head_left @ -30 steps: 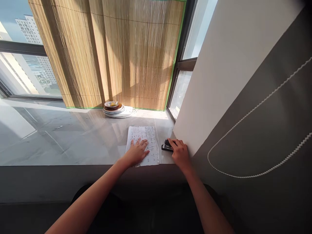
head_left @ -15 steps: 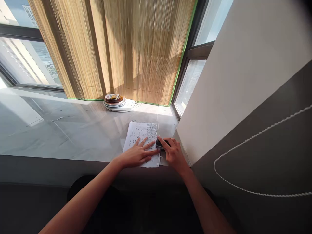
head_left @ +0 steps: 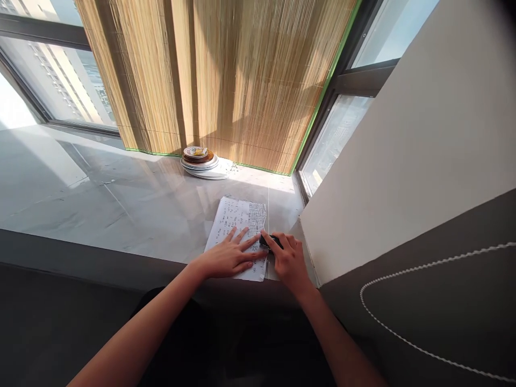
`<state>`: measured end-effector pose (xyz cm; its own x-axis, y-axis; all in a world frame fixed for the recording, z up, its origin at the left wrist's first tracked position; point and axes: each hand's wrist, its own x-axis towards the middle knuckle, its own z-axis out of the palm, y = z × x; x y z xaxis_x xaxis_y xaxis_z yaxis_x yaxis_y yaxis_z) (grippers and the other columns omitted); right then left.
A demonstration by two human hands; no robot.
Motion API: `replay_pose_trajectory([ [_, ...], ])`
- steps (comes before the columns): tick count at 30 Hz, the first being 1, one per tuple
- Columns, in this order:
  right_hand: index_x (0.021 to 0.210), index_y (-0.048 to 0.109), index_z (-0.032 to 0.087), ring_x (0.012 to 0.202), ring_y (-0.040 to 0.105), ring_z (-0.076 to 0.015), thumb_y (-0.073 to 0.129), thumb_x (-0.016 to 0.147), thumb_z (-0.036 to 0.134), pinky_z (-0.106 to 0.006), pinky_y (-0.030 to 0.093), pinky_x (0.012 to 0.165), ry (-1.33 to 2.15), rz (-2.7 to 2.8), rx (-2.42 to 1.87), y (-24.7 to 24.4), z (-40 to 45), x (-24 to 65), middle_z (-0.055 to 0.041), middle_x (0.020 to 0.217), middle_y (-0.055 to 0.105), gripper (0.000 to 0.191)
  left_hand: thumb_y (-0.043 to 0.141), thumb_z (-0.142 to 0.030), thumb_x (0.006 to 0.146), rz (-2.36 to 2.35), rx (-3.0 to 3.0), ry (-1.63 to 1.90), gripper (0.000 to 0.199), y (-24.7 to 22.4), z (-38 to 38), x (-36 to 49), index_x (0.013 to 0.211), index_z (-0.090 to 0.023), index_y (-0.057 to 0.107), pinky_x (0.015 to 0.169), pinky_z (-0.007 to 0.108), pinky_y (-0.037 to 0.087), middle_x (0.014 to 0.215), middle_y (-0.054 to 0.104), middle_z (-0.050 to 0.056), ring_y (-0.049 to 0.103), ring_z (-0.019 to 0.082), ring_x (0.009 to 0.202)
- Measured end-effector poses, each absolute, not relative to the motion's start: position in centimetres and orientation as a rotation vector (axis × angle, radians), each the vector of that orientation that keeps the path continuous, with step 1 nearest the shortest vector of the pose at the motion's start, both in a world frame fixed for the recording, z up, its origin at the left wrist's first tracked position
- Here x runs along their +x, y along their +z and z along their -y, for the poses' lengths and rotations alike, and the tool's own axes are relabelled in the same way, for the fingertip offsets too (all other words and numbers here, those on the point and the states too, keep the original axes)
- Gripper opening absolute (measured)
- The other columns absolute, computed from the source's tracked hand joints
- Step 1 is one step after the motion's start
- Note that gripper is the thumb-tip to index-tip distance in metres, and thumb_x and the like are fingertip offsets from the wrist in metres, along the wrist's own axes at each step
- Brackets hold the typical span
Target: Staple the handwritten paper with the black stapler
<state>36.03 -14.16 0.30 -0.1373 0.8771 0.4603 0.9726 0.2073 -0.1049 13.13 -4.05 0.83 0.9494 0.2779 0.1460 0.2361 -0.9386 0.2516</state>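
A sheet of paper with handwriting and a dense printed or written block lies on the marble sill, near its front edge. My left hand rests flat on the lower part of the paper, fingers spread. At the paper's right edge, my right hand is wrapped round a small black stapler-like tool. The tool's front end meets the paper's edge beside my left fingertips; my fingers hide most of its back part.
A stack of plates stands at the back of the sill by a bamboo blind. A white wall rises close on the right, with a hanging bead chain in front.
The camera view has tilted and shifted. The black tool looks more closed than before, its gap no longer visible, with my right hand still round it. My left hand stays on the paper.
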Motion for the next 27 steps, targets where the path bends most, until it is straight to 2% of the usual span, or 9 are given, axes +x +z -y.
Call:
replay_pose_trajectory([
  [9,0.157,0.039,0.036,0.114,0.052,-0.0257,0.043,0.098,0.006,-0.04,0.038,0.096,-0.371,2.094,-1.763,0.6,14.2,35.4,-0.0073,0.131,0.059,0.067,0.039,-0.047,0.106,-0.391,2.883,0.241,0.055,0.9,4.0,13.2,0.159,-0.05,0.024,0.12,0.073,0.015,0.173,0.004,-0.005,0.01,0.045,0.156],
  [18,0.158,0.037,0.036,0.113,0.051,-0.0263,0.044,0.098,0.008,-0.041,0.037,0.096,-0.391,2.113,-1.764,0.8,14.2,35.2,-0.008,0.133,0.059,0.067,0.041,-0.046,0.106,-0.397,2.902,0.252,0.056,0.8,3.9,13.3,0.159,-0.05,0.024,0.12,0.073,0.016,0.173,0.007,-0.003,0.012,0.045,0.156],
  [27,0.156,0.042,0.036,0.114,0.052,-0.0246,0.047,0.094,0.003,-0.04,0.036,0.097,-0.348,2.089,-1.754,0.9,14.2,35.0,-0.0064,0.13,0.06,0.07,0.046,-0.044,0.105,-0.401,2.86,0.168,0.058,1.3,3.9,13.2,0.159,-0.051,0.025,0.122,0.071,0.011,0.173,0.006,-0.004,0.007,0.043,0.157],
])
